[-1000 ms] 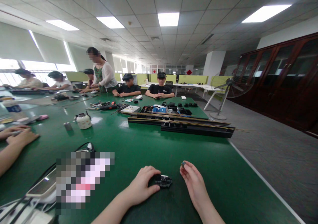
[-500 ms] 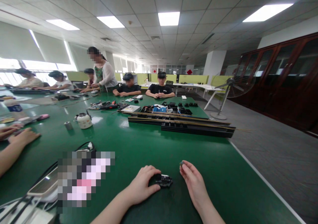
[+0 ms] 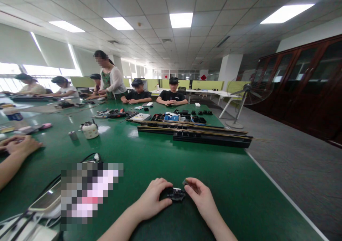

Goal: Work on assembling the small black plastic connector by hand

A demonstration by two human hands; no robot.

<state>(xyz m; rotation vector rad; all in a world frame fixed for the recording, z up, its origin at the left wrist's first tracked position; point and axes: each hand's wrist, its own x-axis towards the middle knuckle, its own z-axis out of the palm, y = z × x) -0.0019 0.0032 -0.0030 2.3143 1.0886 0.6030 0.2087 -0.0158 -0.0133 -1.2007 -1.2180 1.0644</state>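
Green tabletop (image 3: 128,184) is supporting a black plastic assembly (image 3: 178,195), which the left hand (image 3: 153,199) is gripping between thumb and fingers; the right hand (image 3: 201,197) is pinching a small greenish piece (image 3: 186,181) just beside it, unjoined.

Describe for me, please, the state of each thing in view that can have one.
Left grip: holding the black part's left end
Black part: held
Right grip: pinching the small piece
Small piece: held near the black part
White pot: upright
Black rails: lying on the table
Ceiling light: lit
Window blind: partly lowered
Standing fan: blades seemingly still
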